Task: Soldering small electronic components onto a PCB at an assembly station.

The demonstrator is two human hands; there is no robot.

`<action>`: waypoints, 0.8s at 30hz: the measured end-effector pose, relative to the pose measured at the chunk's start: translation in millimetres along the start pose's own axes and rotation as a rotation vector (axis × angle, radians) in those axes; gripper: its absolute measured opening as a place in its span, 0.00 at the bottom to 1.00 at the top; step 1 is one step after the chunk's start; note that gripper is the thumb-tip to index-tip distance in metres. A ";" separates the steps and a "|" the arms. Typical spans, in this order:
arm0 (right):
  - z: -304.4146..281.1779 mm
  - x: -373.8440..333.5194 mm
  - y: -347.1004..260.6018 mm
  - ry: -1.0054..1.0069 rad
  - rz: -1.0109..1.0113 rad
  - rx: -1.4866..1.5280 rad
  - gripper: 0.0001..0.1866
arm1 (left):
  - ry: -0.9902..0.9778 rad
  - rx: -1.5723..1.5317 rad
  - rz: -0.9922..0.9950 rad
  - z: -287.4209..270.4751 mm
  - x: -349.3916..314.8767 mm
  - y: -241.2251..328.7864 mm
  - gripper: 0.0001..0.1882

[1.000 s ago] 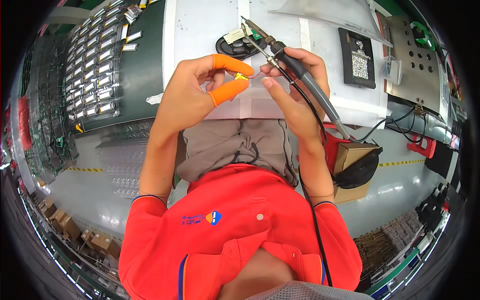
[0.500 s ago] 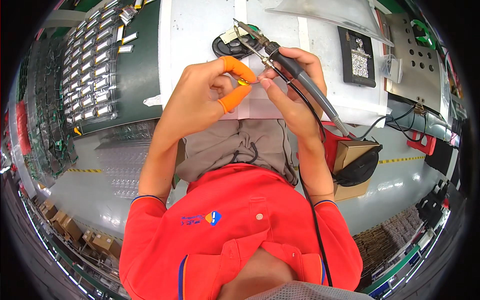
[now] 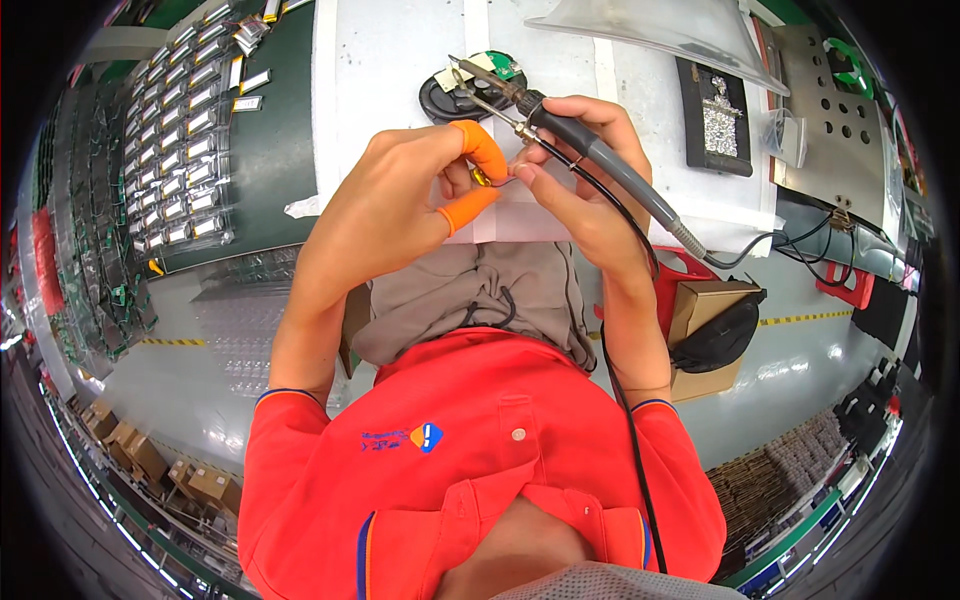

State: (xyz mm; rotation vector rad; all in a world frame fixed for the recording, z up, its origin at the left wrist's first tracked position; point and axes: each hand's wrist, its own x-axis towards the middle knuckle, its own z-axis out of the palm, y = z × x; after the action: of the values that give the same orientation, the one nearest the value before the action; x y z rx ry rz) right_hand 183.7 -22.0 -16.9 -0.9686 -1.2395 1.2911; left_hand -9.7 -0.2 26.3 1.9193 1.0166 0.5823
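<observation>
Your left hand (image 3: 400, 205) pinches a small yellowish part (image 3: 481, 178) between thumb and forefinger, both capped in orange finger cots (image 3: 478, 145); it sits right where your two hands meet, held above the front edge of the white bench (image 3: 390, 60). Your right hand (image 3: 578, 170) is closed around the grey grip of the soldering iron (image 3: 600, 160), its fingertips touching the same part from the right. The iron's long axis runs from lower right up to upper left, so its tip (image 3: 458, 65) points away over the bench, well past the part, near the round black stand (image 3: 452, 98). The part lies nearer the grip than the tip. Its cord (image 3: 625, 330) trails down over your right forearm.
</observation>
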 end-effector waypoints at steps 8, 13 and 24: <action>-1.9 2.0 1.5 0.065 0.011 0.047 0.25 | 0.109 -0.209 -0.129 4.8 6.4 -3.2 0.06; -6.9 8.7 -6.7 0.265 -0.063 -0.119 0.15 | 0.218 -0.034 -0.066 -1.7 21.5 -12.5 0.07; -15.0 22.3 13.6 0.449 -0.192 -0.009 0.07 | 0.237 0.272 -0.015 -19.5 64.8 -44.9 0.06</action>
State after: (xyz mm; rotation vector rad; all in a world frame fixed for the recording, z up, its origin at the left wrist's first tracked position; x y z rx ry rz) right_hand 193.7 3.3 -29.9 -1.0489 -0.9605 0.8581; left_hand -6.6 76.0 -1.5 2.1116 1.3156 0.7052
